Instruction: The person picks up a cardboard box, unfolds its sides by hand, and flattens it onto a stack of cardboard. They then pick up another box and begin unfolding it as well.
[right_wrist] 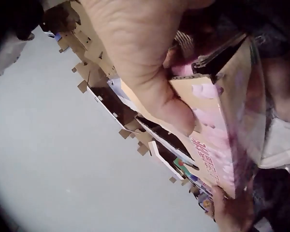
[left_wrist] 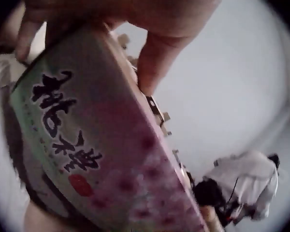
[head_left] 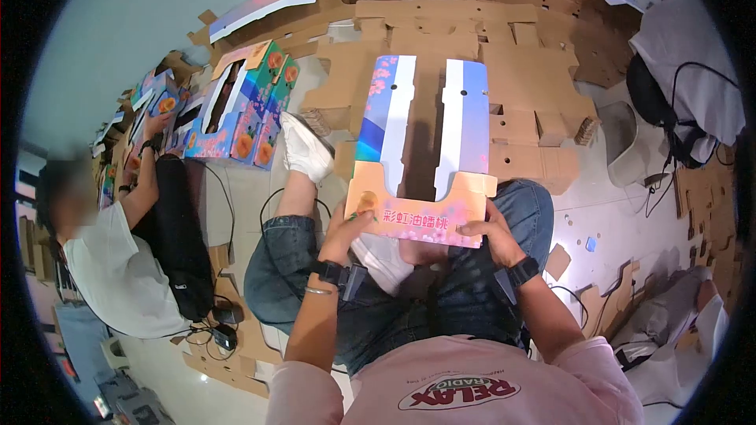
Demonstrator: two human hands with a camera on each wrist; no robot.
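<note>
A printed cardboard fruit box [head_left: 417,222] in blue, pink and orange lies before me, with a long slot between its white-edged top flaps. My left hand [head_left: 346,232] grips its near left corner, thumb on the orange top panel. At the near right corner my right hand [head_left: 498,238] does the same, its thumb pressing on the panel. Dark characters and pink blossoms cover the box's side [left_wrist: 111,125] in the left wrist view. A raised open edge [right_wrist: 198,77] of the box shows by the right thumb in the right wrist view. The fingers underneath are mostly hidden.
Flat brown cardboard sheets [head_left: 535,55] spread beyond the box. Finished-looking printed boxes [head_left: 244,110] stand at the left, where another person [head_left: 118,267] sits handling one. A grey plastic stool [head_left: 634,142] and dark cables lie at the right. A white shoe [head_left: 305,148] is beside the box.
</note>
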